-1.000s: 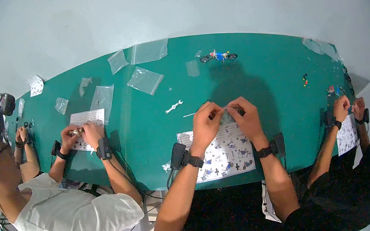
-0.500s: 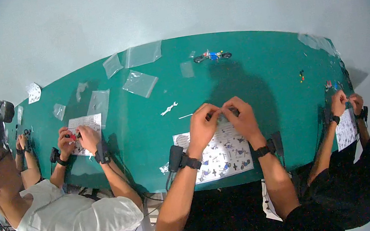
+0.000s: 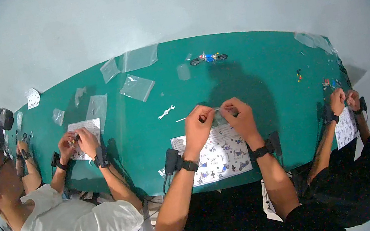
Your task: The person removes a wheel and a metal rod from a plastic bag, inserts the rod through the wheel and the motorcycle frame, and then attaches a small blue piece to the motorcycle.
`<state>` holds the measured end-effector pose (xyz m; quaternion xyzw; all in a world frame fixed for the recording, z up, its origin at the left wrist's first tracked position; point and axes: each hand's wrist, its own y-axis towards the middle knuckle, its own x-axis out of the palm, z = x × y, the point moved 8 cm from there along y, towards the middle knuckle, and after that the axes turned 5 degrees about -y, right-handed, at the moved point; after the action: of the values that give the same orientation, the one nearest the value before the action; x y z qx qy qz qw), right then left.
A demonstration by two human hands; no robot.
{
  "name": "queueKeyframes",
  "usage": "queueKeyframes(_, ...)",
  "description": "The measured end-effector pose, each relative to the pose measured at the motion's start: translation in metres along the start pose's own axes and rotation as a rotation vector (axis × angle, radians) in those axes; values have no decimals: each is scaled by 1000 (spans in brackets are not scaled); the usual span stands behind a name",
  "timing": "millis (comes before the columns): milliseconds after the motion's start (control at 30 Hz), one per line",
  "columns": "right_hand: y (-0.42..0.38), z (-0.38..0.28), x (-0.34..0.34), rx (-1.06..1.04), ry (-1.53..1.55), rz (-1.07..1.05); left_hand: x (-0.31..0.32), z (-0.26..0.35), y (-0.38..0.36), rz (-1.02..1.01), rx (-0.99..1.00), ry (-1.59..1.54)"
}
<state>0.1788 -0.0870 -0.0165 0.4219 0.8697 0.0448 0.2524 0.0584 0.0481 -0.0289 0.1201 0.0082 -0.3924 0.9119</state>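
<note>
Above the top edge of a printed instruction sheet (image 3: 220, 159), my left hand (image 3: 197, 125) and my right hand (image 3: 240, 118) are close together with fingertips pinched. Between them hangs what looks like a small clear plastic bag (image 3: 219, 119), its pale upper edge stretched from one hand to the other. Any contents are too small to make out. Left of my left hand lie a thin white stick (image 3: 181, 119) and a white wrench-shaped piece (image 3: 166, 112). Each wrist wears a black strap with a box on it.
A small blue toy motorcycle (image 3: 208, 58) stands toward the far edge of the green table (image 3: 149, 136). Several clear bags (image 3: 137, 87) lie at the back left. Co-workers sit on both sides, a white-shirted person (image 3: 80, 223) at left. Small colored parts (image 3: 299, 75) lie at right.
My fingertips have drawn slightly apart, and the pale edge of the bag now shows between them. The view has shifted a little. The left co-worker's hands have moved closer together.
</note>
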Motion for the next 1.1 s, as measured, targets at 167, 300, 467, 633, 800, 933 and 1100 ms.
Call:
queueKeyframes(167, -1, -3, 5, -46, 11, -40, 3, 10, -1, -35, 67, 72)
queueKeyframes(300, 1, -5, 2, -54, -44, -48, 6, 13, -2, -45, 42, 101)
queueKeyframes(467, 0, -6, 3, -68, -38, -26, 9, 22, -4, -49, 85, 110)
queueKeyframes(633, 0, -7, 1, -78, -16, 32, 5, 19, -2, -11, 40, 93)
queueKeyframes(800, -1, -5, -6, -23, -11, 91, 1, 15, -2, 46, 43, 90)
queueKeyframes(933, -1, 0, -9, 27, -45, 96, 3, 16, -2, 27, 32, 55)
queueKeyframes(1100, 0, 39, -21, 127, 179, 269, -24, 82, -20, 263, 504, 451)
